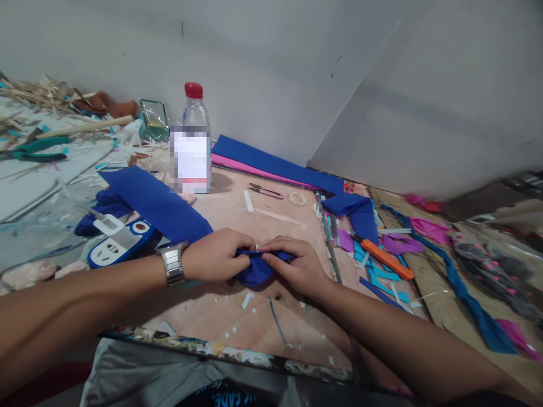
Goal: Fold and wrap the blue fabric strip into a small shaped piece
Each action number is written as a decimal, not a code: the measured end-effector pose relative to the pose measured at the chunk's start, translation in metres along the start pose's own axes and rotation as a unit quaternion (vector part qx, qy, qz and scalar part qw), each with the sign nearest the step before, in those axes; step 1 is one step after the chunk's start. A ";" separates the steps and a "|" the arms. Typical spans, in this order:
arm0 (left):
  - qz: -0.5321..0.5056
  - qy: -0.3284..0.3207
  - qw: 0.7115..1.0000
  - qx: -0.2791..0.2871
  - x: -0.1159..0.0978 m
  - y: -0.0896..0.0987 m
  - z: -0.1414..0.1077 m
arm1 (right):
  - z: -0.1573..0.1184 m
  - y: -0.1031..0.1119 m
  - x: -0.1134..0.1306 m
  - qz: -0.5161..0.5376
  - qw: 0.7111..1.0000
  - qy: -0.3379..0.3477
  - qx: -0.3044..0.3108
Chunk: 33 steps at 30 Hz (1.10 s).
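Note:
A piece of blue fabric (257, 271) is bunched between my two hands above the wooden board. My left hand (216, 254), with a metal watch on its wrist, is closed on the left part of the fabric. The thumb and fingers of my right hand (297, 263) pinch its right part, close to the left fingertips. From behind my left hand a flat blue strip (156, 203) stretches toward the upper left; whether it joins the held piece is hidden.
Behind stand a red-capped bottle (195, 113), small snips (266, 191) and a tape ring (297, 198). An orange cutter (387, 259) lies right among scraps. At left are a power strip (121, 243) and green-handled pliers (40, 150).

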<state>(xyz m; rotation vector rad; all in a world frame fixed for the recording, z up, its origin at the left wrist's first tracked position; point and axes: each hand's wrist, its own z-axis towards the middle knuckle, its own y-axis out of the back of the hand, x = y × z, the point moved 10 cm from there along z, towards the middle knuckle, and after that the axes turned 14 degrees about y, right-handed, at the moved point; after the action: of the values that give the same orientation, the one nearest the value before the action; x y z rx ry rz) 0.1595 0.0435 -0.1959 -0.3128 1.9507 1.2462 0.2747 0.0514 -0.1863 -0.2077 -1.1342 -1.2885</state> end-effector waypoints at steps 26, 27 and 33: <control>0.027 -0.026 0.999 -0.005 -0.009 0.003 -0.006 | -0.008 0.001 -0.018 0.012 0.995 -0.097 -0.016; 0.030 -0.026 0.999 -0.006 -0.009 0.003 -0.006 | -0.008 0.001 -0.018 0.011 0.995 -0.100 -0.014; 0.047 -0.013 0.998 -0.027 -0.006 0.006 -0.004 | -0.010 0.001 -0.021 0.007 0.993 -0.118 -0.010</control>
<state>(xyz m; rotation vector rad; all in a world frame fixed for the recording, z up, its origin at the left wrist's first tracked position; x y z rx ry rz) 0.1578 0.0416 -0.1871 -0.2335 1.9306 1.3597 0.2835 0.0586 -0.2064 -0.3900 -1.3186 -1.2872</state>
